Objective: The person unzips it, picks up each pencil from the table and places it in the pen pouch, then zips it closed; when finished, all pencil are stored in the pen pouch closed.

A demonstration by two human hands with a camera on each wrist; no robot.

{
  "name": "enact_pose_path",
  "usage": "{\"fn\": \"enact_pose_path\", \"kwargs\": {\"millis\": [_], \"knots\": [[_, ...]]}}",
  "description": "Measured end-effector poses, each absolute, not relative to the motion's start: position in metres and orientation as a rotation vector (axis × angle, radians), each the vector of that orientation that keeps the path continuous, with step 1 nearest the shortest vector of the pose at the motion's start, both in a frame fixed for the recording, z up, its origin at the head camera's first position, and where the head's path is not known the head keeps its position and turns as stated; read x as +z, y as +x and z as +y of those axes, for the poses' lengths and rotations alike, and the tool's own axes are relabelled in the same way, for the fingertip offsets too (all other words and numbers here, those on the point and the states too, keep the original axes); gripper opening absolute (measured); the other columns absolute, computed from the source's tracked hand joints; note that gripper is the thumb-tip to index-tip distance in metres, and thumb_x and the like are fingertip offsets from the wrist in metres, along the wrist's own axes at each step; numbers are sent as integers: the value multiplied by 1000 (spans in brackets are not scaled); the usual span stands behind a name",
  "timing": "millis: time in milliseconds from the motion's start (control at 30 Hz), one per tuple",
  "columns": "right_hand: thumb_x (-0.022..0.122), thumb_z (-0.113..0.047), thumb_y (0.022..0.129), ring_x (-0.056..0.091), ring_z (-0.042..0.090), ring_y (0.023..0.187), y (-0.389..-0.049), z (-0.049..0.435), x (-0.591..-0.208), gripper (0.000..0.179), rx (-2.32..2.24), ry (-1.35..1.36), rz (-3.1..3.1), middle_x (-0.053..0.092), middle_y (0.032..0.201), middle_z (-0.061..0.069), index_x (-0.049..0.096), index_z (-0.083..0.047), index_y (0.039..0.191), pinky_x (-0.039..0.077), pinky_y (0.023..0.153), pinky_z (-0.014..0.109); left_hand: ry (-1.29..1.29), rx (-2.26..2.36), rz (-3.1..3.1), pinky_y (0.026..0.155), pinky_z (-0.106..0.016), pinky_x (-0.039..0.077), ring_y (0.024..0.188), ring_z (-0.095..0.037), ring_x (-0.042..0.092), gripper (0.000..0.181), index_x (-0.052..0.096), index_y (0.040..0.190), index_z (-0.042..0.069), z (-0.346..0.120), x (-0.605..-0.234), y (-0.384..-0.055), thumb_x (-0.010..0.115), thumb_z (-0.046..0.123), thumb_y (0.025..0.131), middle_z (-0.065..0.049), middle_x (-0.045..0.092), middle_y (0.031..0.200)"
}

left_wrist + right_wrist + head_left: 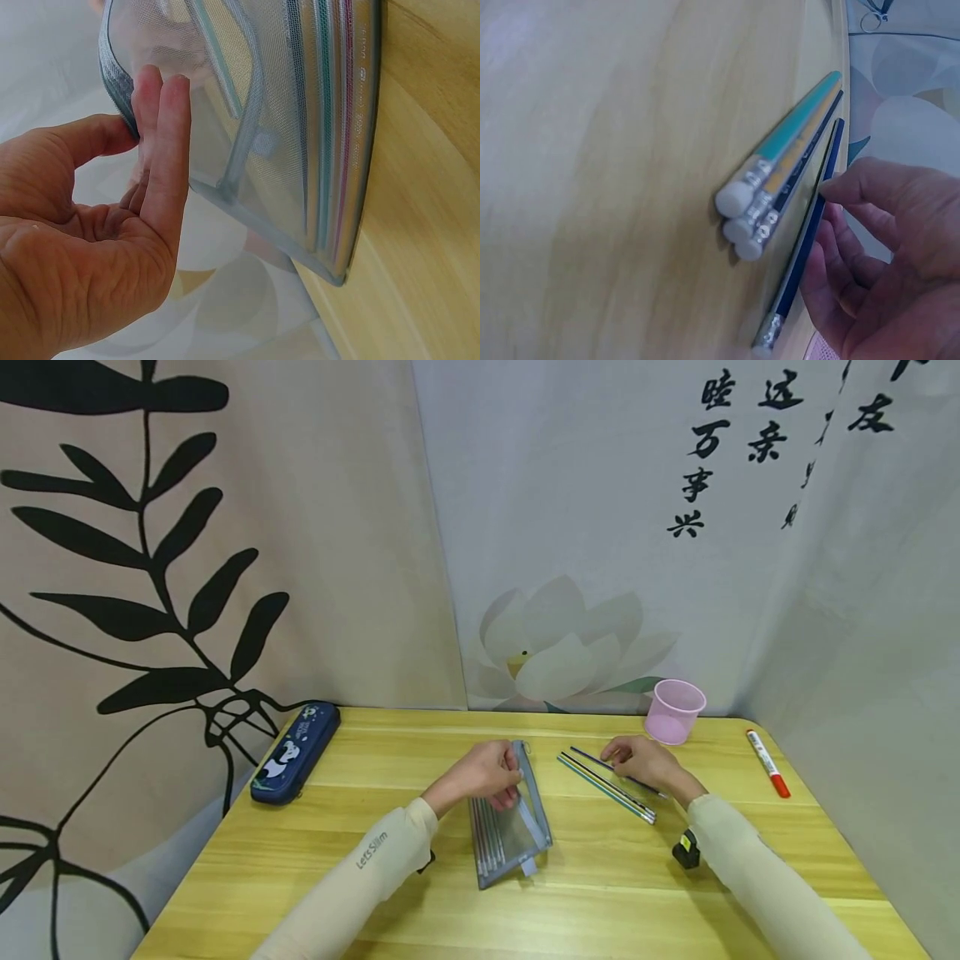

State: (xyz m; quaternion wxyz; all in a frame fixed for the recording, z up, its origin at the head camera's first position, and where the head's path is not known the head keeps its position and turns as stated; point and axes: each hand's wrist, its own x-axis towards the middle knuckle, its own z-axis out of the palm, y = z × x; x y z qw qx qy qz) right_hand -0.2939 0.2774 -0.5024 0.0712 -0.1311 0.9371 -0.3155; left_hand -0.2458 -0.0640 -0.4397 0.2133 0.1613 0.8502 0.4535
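Observation:
My left hand (491,774) pinches the upper edge of a grey mesh zipper pouch (537,777) between thumb and fingers. The pouch stands partly raised off the table, and several pencils (325,112) show through its mesh. My right hand (647,762) holds a dark blue pencil (802,255) with a white eraser end, thumb on one side and fingertips on the other. Beside that pencil, three more pencils (609,788), one teal, one yellow and one dark, lie together on the table with their erasers toward the near side.
At the back right of the wooden table (360,902) stands a pink cup (673,714), just beyond my right hand. A red-and-white marker (768,763) lies near the right edge. The navy pencil case (296,753) sits at the left edge. Printed cloth hangs behind.

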Motion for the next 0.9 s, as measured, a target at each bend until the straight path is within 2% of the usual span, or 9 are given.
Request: {"fn": "enact_pose_path", "kwargs": {"millis": [333,733,900], "knots": [[77,0,86,61,15,85,-293,278,-499,30,-964,-433,2773,72,93,7,74,-8,114,49,77,31,452,1271,2354,70,-53,69,67,-33,77,7,57,100,2,-64,-439,-245,60,8,104,-15,73,78],[75,-1,84,59,16,83,-295,274,-500,31,-936,-384,2803,70,89,3,75,-10,113,48,72,28,453,1260,2365,72,-56,68,64,-28,76,9,57,100,3,-67,-437,-244,62,9,104,-13,73,77],[73,-4,89,60,13,79,-294,269,-499,29,-1130,-312,2688,72,96,9,74,-4,119,51,61,24,459,1246,2376,72,-54,69,65,-29,76,10,57,100,3,-69,-437,-245,63,10,104,-13,74,77]]}}
